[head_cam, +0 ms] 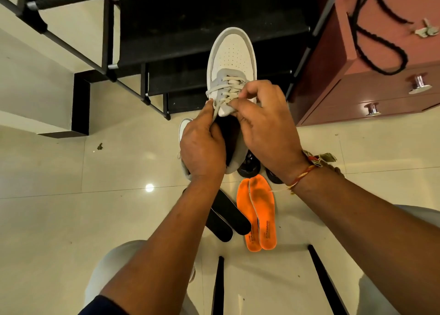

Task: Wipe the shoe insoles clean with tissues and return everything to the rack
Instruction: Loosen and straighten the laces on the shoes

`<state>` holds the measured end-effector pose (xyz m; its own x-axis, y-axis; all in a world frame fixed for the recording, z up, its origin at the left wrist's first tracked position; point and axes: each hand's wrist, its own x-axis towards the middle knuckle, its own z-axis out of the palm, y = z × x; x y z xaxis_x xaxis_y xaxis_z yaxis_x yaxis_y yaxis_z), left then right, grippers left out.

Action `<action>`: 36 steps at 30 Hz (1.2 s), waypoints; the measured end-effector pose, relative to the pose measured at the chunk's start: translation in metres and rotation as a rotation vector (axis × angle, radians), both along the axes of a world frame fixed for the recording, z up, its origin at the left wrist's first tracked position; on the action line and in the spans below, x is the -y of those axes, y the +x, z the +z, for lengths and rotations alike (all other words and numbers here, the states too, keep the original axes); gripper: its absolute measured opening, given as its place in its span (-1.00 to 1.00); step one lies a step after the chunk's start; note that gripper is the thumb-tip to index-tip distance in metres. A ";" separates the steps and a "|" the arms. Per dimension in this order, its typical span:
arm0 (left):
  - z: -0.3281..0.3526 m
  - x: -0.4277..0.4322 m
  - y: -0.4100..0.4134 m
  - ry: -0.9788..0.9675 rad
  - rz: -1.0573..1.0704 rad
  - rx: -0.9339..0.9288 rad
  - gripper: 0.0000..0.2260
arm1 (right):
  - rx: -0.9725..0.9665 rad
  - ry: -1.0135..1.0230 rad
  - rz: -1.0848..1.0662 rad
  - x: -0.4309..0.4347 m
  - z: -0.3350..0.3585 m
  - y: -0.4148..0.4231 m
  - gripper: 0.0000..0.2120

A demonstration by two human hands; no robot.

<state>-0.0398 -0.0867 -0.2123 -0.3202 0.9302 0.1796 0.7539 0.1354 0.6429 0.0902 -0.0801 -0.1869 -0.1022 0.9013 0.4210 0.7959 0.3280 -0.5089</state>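
A white and grey sneaker (232, 57) is held up in front of the black shoe rack (190, 40), toe pointing away. My left hand (202, 145) grips its left side by the collar. My right hand (264, 124) pinches the tongue and laces. The shoe's dark opening shows between my hands. On the floor below lie two orange insoles (259, 212) side by side and two black insoles (226, 217), partly hidden by my left forearm. A second white sneaker (184, 128) peeks out behind my left hand.
Black shoes (248, 165) sit on the tile floor under my right wrist. A reddish wooden cabinet (371, 76) with metal knobs stands at the right, with a black cord and keys on top. Black chair legs (217, 286) cross the lower floor.
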 end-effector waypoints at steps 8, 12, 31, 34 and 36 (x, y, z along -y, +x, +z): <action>0.008 0.003 0.002 0.028 -0.131 -0.031 -0.63 | 0.017 -0.021 0.034 0.002 -0.006 -0.002 -0.77; 0.003 0.001 -0.004 0.047 -0.071 0.023 -0.72 | -0.068 -0.104 0.109 0.000 -0.005 0.000 -0.67; -0.001 -0.002 -0.006 0.107 -0.059 0.118 -0.75 | -0.599 -0.548 0.018 -0.010 -0.008 0.002 -0.42; 0.000 -0.004 -0.010 0.107 -0.059 0.112 -0.76 | -0.948 -0.663 0.038 -0.011 -0.006 0.001 -0.49; 0.001 -0.004 -0.011 0.111 -0.073 0.080 -0.74 | -1.241 -0.701 0.038 -0.012 -0.001 0.000 -0.66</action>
